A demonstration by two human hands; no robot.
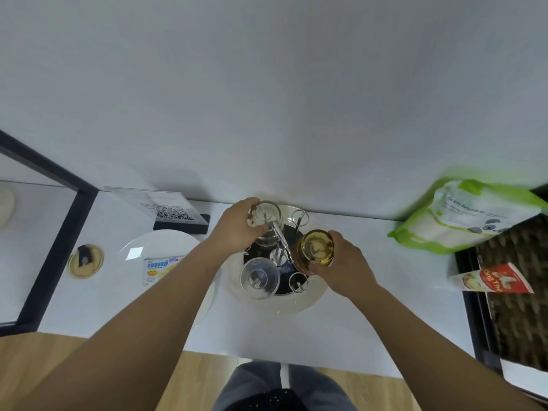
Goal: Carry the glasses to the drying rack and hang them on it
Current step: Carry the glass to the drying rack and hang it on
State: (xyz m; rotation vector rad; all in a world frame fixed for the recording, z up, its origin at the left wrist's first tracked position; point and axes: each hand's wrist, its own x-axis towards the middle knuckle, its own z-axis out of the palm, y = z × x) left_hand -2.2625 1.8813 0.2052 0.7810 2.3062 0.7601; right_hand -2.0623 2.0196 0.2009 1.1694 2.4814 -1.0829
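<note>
A round drying rack (311, 295) with a pale tray, a dark centre and metal prongs stands on the white counter against the wall. My left hand (237, 226) holds a clear glass (267, 216) upside down over the rack's far left prong. An amber glass (315, 252) sits inverted in my right hand (344, 259) at the rack's right side. Another clear glass (259, 277) hangs upside down on the near left prong. Two ring-topped prongs (300, 217) (298, 281) stand bare.
A white plate (154, 247) and a snack packet (158, 269) lie left of the rack. Behind them is a QR-code stand (169, 212). A green-and-white bag (468, 215), a red-and-white carton (492, 281) and a woven basket (519, 292) crowd the right side.
</note>
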